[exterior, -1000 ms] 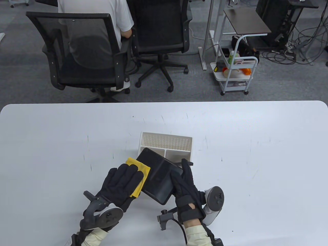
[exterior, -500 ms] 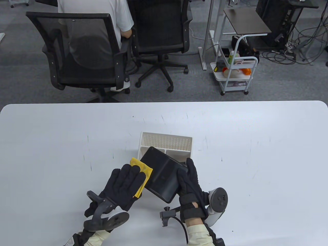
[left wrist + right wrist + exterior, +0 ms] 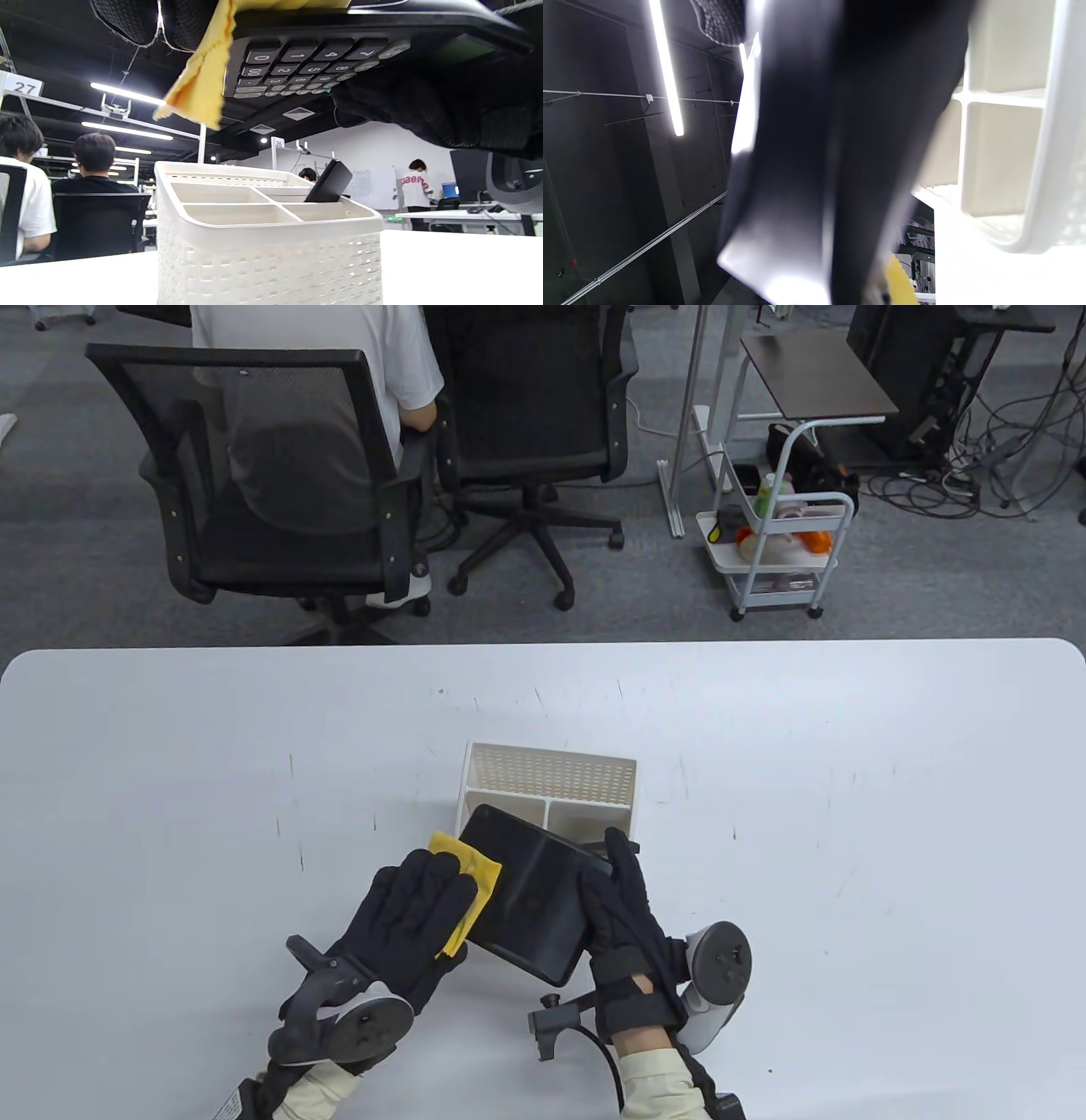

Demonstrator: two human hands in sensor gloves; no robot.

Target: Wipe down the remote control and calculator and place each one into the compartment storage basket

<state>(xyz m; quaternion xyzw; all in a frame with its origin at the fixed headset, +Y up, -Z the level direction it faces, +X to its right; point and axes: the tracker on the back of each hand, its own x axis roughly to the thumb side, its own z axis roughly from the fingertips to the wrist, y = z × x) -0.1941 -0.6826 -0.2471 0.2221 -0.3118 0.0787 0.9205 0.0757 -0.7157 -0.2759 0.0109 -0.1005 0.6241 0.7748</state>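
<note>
Calculator (image 3: 530, 895) shifted nearer, yellow cloth (image 3: 467, 891) alongside.

Calculator (image 3: 814, 169): dark body, blurred, filling the middle of the frame from top to bottom edge. Basket (image 3: 1048, 169): white plastic, at right; open compartments with dividers visible, rim curving down to the white counter (image 3: 967, 271). Cloth (image 3: 901, 279): yellow corner at the bottom edge (mostly hidden by the calculator). Glove fingers (image 3: 723, 21): textured dark tip at top. Ceiling light strip (image 3: 666, 72): long, bright, at left.
</note>
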